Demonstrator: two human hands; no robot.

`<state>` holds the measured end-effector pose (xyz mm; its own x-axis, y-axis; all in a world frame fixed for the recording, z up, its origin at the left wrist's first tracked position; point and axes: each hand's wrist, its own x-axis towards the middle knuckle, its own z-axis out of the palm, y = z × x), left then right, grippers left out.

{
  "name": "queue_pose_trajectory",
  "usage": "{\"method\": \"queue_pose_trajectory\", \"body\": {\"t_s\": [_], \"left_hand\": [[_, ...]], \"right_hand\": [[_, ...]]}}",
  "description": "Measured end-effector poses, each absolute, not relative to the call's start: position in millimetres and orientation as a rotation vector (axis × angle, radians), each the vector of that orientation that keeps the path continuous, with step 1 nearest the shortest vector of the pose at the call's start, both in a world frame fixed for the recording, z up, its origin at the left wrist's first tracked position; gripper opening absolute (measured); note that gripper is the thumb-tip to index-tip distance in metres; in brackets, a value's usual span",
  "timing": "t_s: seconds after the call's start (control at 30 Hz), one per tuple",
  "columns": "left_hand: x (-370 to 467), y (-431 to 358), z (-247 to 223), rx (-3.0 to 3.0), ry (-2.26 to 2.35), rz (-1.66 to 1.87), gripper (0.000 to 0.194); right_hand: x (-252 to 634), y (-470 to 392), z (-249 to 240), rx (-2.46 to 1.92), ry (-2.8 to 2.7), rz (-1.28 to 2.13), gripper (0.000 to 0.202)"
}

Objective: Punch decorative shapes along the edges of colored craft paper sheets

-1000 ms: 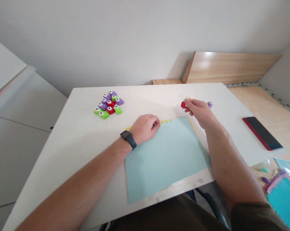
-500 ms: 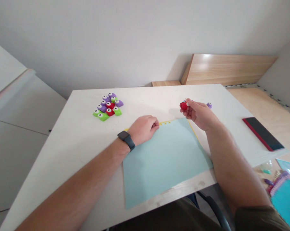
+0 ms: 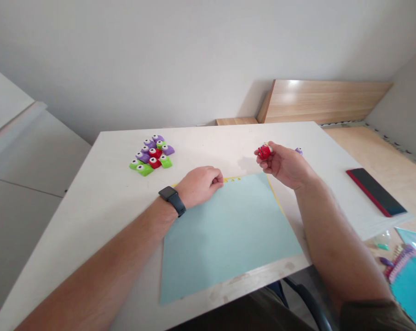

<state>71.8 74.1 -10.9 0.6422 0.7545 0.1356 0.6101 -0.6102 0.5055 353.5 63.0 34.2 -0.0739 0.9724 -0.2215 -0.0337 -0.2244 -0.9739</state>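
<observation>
A light blue sheet of paper (image 3: pixel 232 234) lies on the table before me, with yellow showing along its top and right edges. Several small yellow marks or cut-outs run along the top edge. My left hand (image 3: pixel 201 184), wearing a black watch (image 3: pixel 172 200), rests at that edge with its fingers closed on the paper. Above the table beyond the sheet's top right corner, my right hand (image 3: pixel 284 161) grips a small red craft punch (image 3: pixel 264 151) between thumb and fingers. A purple punch (image 3: pixel 299 151) sits behind this hand, mostly hidden.
A cluster of green, purple and red craft punches (image 3: pixel 154 162) stands at the back left of the white table (image 3: pixel 90 202). A dark phone-like slab with a red edge (image 3: pixel 375 191) lies on the right. Beyond the right table edge are a wooden surface (image 3: pixel 404 156) and turquoise fabric (image 3: pixel 411 285).
The paper has slid and turned slightly to the left along with my left hand. In my right hand the red punch has been turned a little, showing more of its side.
</observation>
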Motion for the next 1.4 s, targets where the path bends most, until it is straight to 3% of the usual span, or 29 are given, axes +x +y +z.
{"method": "queue_pose_trajectory", "body": {"t_s": [0.2,0.33,0.67,1.4], "left_hand": [[69.9,75.3,-9.0,2.422,1.120,0.475,0.009],[74.6,71.9,-1.8,2.488,1.170,0.612,0.024],[140.7,67.6,19.7,2.071,1.182,0.998,0.019],[166.7,82.4,11.0,1.900,1.148,1.014,0.018]], "right_hand": [[352.4,62.9,32.6,-1.283,-1.106,1.472,0.036],[349.0,62.2,32.7,-1.289,-1.121,1.481,0.038],[344.6,61.5,28.9,-1.154,-1.068,1.600,0.032],[349.3,67.6,32.4,-1.106,-0.885,1.638,0.036]]}}
